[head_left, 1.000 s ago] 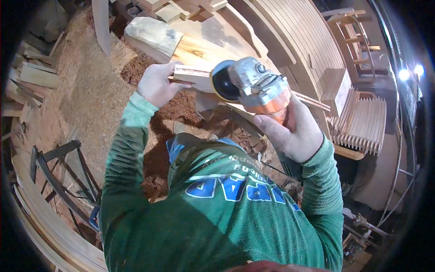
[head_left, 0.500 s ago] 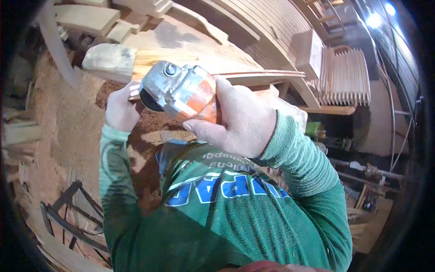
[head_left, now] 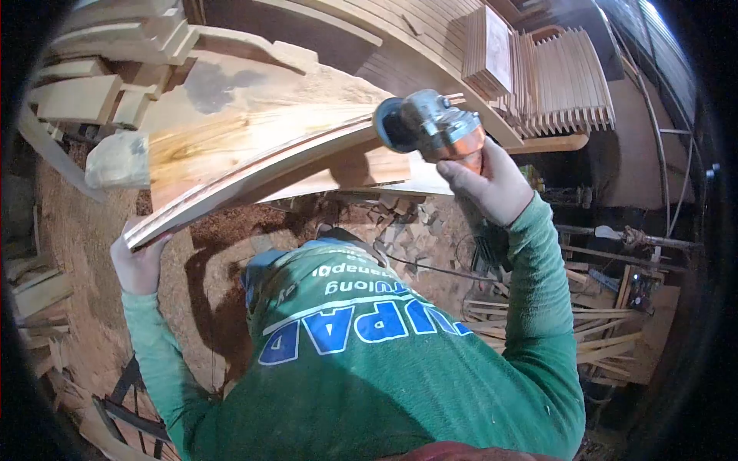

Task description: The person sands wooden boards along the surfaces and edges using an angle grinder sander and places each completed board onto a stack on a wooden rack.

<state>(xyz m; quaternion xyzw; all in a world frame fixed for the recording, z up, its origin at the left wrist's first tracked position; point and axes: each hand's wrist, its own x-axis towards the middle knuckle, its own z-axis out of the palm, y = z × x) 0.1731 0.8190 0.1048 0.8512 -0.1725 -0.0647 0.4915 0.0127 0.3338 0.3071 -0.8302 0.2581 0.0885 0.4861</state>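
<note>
My right hand (head_left: pixel 496 184) is wrapped around the orange body of an angle grinder (head_left: pixel 446 127), held up at the right. Its round disc (head_left: pixel 393 124) faces left, close to the far end of a curved wooden piece (head_left: pixel 254 175); whether disc and wood touch I cannot tell. At the near left end, my left hand (head_left: pixel 140 261) grips that piece, which looks like thin strips laid together. Beneath it lies a pale wooden board (head_left: pixel 207 142) on the bench, beside a worn whitish block (head_left: pixel 119 160).
Cut wooden parts (head_left: pixel 81 96) are piled at the upper left. A stack of flat boards (head_left: pixel 488 54) and a row of slats (head_left: pixel 565 81) stand at the upper right. Offcuts (head_left: pixel 411 230) litter the sawdust-covered floor, with loose strips (head_left: pixel 569 330) at the right.
My right hand has carried the grinder right and upward, away from my left hand. My left hand has moved left and down with the wood's end, and the view has shifted.
</note>
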